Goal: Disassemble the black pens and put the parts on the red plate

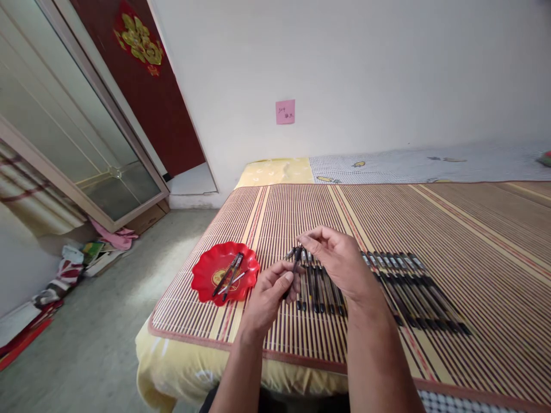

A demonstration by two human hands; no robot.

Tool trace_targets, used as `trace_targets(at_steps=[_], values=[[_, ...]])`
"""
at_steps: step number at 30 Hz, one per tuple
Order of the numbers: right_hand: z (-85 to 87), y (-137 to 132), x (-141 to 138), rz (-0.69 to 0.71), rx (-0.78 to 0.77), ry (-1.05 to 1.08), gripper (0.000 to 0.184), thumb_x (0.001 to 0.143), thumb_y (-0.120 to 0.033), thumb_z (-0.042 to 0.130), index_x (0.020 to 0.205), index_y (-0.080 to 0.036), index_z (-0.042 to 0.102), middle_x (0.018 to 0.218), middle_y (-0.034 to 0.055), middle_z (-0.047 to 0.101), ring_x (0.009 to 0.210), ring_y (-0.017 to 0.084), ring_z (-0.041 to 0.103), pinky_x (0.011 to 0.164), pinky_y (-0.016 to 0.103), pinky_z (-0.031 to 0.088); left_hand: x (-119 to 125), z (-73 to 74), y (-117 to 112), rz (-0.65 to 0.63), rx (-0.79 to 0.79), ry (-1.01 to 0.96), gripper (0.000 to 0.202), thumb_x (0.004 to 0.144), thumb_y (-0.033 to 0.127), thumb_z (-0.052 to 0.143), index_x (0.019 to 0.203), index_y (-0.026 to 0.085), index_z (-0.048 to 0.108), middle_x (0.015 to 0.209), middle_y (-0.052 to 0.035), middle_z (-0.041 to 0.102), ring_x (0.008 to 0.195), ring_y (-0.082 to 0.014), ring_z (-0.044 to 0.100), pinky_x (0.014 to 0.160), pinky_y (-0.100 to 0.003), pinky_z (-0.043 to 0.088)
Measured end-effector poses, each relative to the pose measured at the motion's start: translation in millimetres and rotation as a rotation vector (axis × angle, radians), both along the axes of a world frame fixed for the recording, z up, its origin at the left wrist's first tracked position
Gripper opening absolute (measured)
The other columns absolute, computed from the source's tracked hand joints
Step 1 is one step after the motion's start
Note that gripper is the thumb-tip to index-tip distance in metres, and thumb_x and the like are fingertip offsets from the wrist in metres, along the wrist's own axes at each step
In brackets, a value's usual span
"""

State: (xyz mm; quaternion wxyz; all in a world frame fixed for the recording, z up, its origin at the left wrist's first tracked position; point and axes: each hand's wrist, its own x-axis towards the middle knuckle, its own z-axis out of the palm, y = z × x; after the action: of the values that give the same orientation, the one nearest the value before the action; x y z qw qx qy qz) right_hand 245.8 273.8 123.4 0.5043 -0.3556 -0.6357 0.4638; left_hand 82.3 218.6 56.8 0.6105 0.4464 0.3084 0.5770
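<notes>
Both hands hold one dark pen point(295, 265) over a striped bamboo mat point(473, 229). My left hand point(269, 295) is closed round the pen's lower part. My right hand point(336, 258) pinches its upper end with the fingertips. Under and to the right of my hands, several dark pens point(413, 289) lie side by side in a row on the mat. To the left stands a red scalloped plate point(202, 275) with a few pen parts point(230, 274) in it.
The mat covers a bed with a yellow sheet point(275, 171); its near edge is just below my wrists. A pink note point(284, 111) sticks to the white wall. On the left are a glass door point(64, 143) and clutter on the floor point(69, 269).
</notes>
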Motion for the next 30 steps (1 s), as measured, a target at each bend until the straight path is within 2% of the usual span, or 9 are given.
trace_targets(at_steps=[4,7,10,14,19,21,26,30], values=[[4.4,-2.8,1.8,0.006,0.029,-0.044,0.024,0.095,-0.042,0.064,0.102,-0.022,0.075,0.105,0.0064,0.076,0.101,0.021,0.069,0.090,0.035,0.054,-0.5,-0.2,-0.3,0.004,0.007,0.003,0.023,0.095,0.035,0.071,0.105,0.015,0.073,0.072,-0.0006,0.062,0.059,-0.0082,0.049,0.055,-0.020,0.034],[2.9,-2.3,1.3,0.039,0.047,-0.063,0.021,0.094,-0.037,0.064,0.104,-0.023,0.076,0.108,0.0067,0.076,0.105,0.021,0.069,0.096,0.037,0.053,-1.3,-2.2,-0.1,0.005,0.003,0.012,0.024,0.095,0.036,0.071,0.106,0.015,0.073,0.075,-0.0014,0.063,0.061,-0.0088,0.049,0.057,-0.021,0.036],[-2.4,1.1,-0.8,0.025,0.026,-0.034,0.018,0.090,-0.038,0.070,0.096,-0.022,0.076,0.101,0.0066,0.077,0.098,0.021,0.071,0.091,0.037,0.055,-1.4,-2.6,0.3,0.008,-0.004,0.026,0.025,0.094,0.037,0.072,0.106,0.016,0.073,0.076,-0.0019,0.064,0.062,-0.0093,0.050,0.058,-0.021,0.036],[-3.5,2.7,-2.3,-0.011,0.003,0.014,0.023,0.087,-0.043,0.074,0.090,-0.020,0.073,0.091,0.0056,0.075,0.088,0.021,0.070,0.083,0.036,0.055,-0.5,-0.7,0.5,0.002,0.003,0.032,0.025,0.095,0.038,0.072,0.105,0.015,0.073,0.074,-0.0010,0.062,0.060,-0.0083,0.048,0.056,-0.020,0.034],[3.0,-0.8,-1.4,0.019,0.055,-0.082,0.022,0.095,-0.038,0.062,0.102,-0.022,0.075,0.106,0.0078,0.076,0.104,0.022,0.070,0.093,0.038,0.054,0.3,-0.3,0.3,0.009,0.006,0.037,0.027,0.094,0.039,0.073,0.105,0.014,0.073,0.072,-0.0007,0.061,0.059,-0.0083,0.048,0.056,-0.021,0.034],[2.2,-0.5,-1.6,0.012,0.066,-0.102,0.020,0.094,-0.036,0.063,0.099,-0.022,0.075,0.103,0.0075,0.077,0.102,0.022,0.071,0.092,0.039,0.054,0.5,-0.7,0.2,0.012,0.009,0.038,0.027,0.094,0.038,0.073,0.106,0.014,0.073,0.072,-0.0008,0.062,0.059,-0.0084,0.048,0.056,-0.021,0.034],[-2.6,2.7,-2.8,-0.034,0.015,-0.024,0.023,0.086,-0.043,0.074,0.088,-0.020,0.072,0.088,0.0051,0.075,0.085,0.020,0.070,0.081,0.036,0.055,1.2,-0.3,0.5,0.012,-0.007,0.030,0.026,0.094,0.038,0.073,0.105,0.014,0.073,0.073,-0.0008,0.063,0.059,-0.0078,0.049,0.056,-0.021,0.034],[-0.2,1.4,-0.9,-0.024,0.037,-0.053,0.025,0.094,-0.044,0.064,0.098,-0.021,0.074,0.099,0.0067,0.076,0.098,0.022,0.071,0.088,0.037,0.055,2.0,0.3,1.4,0.015,-0.017,0.015,0.027,0.092,0.039,0.075,0.102,0.014,0.072,0.070,0.0003,0.062,0.057,-0.0075,0.049,0.055,-0.020,0.034]])
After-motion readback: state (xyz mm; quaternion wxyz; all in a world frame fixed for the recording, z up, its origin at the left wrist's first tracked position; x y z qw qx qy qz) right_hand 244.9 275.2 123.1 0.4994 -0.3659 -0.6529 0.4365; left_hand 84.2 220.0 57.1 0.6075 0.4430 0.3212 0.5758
